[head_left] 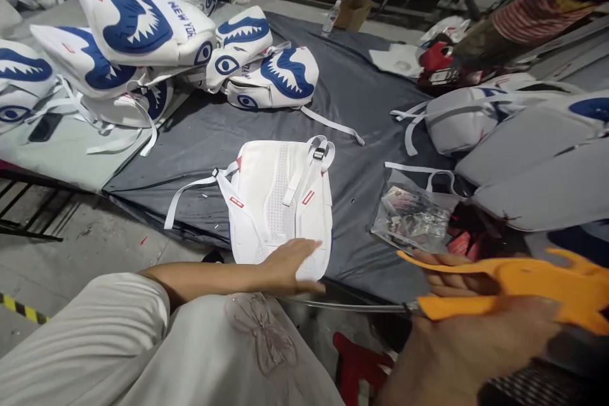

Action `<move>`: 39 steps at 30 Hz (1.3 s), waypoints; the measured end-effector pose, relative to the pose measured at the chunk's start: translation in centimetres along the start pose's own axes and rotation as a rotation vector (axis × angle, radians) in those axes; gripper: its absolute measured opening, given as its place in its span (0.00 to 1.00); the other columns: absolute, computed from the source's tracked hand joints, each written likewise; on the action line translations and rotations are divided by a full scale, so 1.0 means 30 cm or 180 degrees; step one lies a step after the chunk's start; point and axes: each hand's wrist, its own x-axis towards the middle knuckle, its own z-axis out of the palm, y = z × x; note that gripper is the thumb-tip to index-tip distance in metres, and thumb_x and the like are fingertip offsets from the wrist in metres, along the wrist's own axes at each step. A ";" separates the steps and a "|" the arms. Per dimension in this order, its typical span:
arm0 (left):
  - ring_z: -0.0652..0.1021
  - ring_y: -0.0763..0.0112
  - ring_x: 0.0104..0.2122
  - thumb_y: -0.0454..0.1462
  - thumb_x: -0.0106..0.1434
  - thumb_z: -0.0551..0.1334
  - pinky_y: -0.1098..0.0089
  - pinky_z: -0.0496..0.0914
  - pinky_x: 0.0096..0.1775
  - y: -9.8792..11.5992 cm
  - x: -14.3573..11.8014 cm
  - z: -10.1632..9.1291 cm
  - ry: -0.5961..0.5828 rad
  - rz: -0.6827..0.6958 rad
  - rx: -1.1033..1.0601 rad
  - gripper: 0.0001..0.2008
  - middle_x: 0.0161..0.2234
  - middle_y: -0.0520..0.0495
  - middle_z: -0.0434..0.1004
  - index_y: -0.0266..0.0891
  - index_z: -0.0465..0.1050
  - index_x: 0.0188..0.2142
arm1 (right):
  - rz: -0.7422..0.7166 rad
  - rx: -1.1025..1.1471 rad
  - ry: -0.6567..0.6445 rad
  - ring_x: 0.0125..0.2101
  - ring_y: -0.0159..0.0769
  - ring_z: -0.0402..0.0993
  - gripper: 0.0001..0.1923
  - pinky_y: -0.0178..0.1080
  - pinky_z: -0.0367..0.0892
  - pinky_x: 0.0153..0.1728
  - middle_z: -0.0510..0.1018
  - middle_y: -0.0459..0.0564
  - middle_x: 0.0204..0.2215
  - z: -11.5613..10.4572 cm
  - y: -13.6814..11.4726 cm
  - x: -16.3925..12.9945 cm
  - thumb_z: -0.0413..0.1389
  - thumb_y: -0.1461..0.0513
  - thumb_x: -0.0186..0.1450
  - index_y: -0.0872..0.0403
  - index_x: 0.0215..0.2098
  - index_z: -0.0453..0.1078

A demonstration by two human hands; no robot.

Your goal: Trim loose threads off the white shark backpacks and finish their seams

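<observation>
A white backpack lies back side up on a dark grey sheet, its straps spread out to the left and top. My left hand rests flat on the backpack's near edge, fingers together and pointing right. My right hand is at the lower right, closed around orange-handled scissors whose thin metal blades point left toward the left hand.
White backpacks with blue shark-face prints are piled at the back left, more grey-white ones at the right. A clear bag of small tags lies right of the backpack. Another person's arm reaches in at the top right.
</observation>
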 end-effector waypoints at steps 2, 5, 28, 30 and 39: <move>0.50 0.35 0.70 0.48 0.53 0.69 0.36 0.44 0.65 -0.039 0.008 0.005 -0.0514 0.0050 0.0724 0.47 0.71 0.33 0.48 0.45 0.56 0.69 | 0.0076 0.1006 0.0610 0.63 0.56 0.63 0.35 0.61 0.73 0.49 0.70 0.52 0.62 -0.020 -0.056 -0.003 0.26 0.41 0.68 0.34 0.63 0.61; 0.48 0.35 0.70 0.34 0.50 0.65 0.36 0.47 0.65 -0.112 0.012 -0.016 -0.0758 0.0011 0.0996 0.43 0.71 0.36 0.48 0.47 0.62 0.67 | 0.0609 0.2198 0.0648 0.61 0.53 0.67 0.28 0.57 0.70 0.55 0.69 0.52 0.62 0.095 -0.095 -0.046 0.40 0.39 0.68 0.35 0.58 0.66; 0.63 0.55 0.67 0.40 0.70 0.56 0.50 0.54 0.66 -0.132 -0.234 -0.683 0.1534 -0.1555 0.1830 0.28 0.66 0.39 0.64 0.40 0.59 0.68 | -0.0802 -0.2579 -0.1826 0.34 0.41 0.75 0.34 0.39 0.59 0.34 0.78 0.63 0.35 0.522 -0.358 0.455 0.34 0.46 0.74 0.63 0.48 0.70; 0.64 0.59 0.66 0.45 0.69 0.58 0.55 0.53 0.68 -0.134 -0.267 -0.691 0.1552 -0.1026 0.0742 0.25 0.64 0.46 0.68 0.46 0.65 0.64 | -0.0841 -0.2538 -0.2212 0.31 0.38 0.75 0.31 0.37 0.59 0.32 0.78 0.60 0.31 0.564 -0.372 0.439 0.40 0.44 0.73 0.61 0.43 0.72; 0.83 0.60 0.35 0.56 0.69 0.52 0.62 0.77 0.38 -0.319 -0.192 -0.809 0.1735 -0.2227 -0.2485 0.30 0.44 0.28 0.81 0.30 0.73 0.47 | -0.0451 -0.1361 -0.3193 0.15 0.33 0.64 0.22 0.35 0.57 0.19 0.68 0.43 0.13 0.617 -0.399 0.372 0.47 0.45 0.70 0.53 0.33 0.70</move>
